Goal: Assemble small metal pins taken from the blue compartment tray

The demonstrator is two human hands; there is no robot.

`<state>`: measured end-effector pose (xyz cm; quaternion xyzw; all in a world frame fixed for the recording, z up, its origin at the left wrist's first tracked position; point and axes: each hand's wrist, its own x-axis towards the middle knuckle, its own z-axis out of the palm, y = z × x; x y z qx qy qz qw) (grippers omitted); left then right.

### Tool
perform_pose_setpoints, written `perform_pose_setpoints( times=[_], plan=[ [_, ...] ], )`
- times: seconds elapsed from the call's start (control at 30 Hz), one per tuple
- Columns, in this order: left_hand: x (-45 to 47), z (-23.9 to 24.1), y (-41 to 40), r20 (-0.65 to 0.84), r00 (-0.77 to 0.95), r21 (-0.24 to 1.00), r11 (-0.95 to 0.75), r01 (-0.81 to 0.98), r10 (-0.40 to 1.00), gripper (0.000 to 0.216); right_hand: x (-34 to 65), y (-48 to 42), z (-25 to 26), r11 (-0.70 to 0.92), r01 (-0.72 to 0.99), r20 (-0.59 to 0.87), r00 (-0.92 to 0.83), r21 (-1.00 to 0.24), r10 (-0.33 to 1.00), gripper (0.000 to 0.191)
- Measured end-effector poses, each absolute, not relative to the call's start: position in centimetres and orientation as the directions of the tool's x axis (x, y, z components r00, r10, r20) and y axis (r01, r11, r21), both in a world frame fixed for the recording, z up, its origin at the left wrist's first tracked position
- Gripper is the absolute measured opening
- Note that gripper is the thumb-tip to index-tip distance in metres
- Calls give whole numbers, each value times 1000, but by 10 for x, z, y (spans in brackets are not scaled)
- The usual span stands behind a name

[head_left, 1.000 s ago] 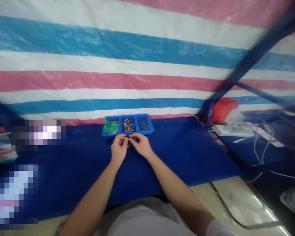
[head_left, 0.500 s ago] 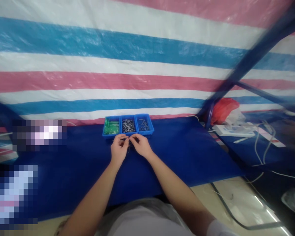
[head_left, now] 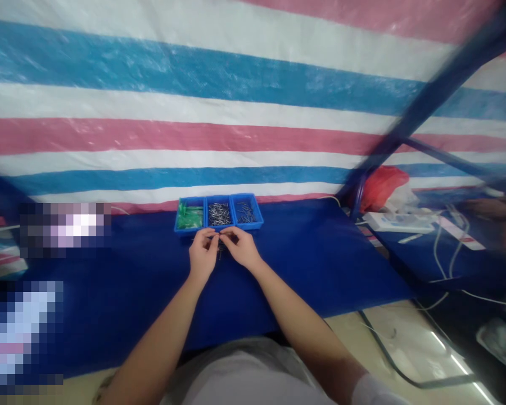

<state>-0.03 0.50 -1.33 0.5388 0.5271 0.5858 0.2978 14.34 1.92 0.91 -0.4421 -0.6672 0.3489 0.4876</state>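
My left hand (head_left: 203,256) and my right hand (head_left: 241,248) rest on the dark blue tabletop (head_left: 303,259), fingertips pinched together over a few small metal pins (head_left: 220,249) lying between them. What each pinch holds is too small to name. Just beyond the hands stands a blue three-compartment tray (head_left: 218,226): green pieces (head_left: 189,216) on the left, shiny metal pins (head_left: 219,214) in the middle, darker pins (head_left: 245,212) on the right.
A striped pink, white and blue tarp (head_left: 194,112) hangs behind the table. At the right are a red plastic bag (head_left: 382,185), a white power strip (head_left: 398,223) with cables, and a blue metal frame (head_left: 430,95). Another person's hand (head_left: 495,209) shows at the far right.
Both hands stay pinched over the small pins with only slight finger shifts. The view has drifted a little, and the other person's hand at the far right has come further into view.
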Motion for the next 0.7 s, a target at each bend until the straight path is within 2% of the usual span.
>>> perform_pose_setpoints(
  times=[0.17, 0.4, 0.7],
  plan=[
    [0, -12, 5, 305, -229, 941, -257, 218, 924, 25, 142, 20, 7, 374, 212, 352, -134, -903, 926, 14],
    [-1, -10, 3, 280, -251, 948, -227, 222, 926, 29, 143, 19, 9, 360, 278, 329, -154, -890, 932, 14],
    [1, -11, 4, 306, -231, 947, -270, 174, 924, 30, 144, 19, 10, 329, 338, 292, -159, -882, 943, 21]
  ],
)
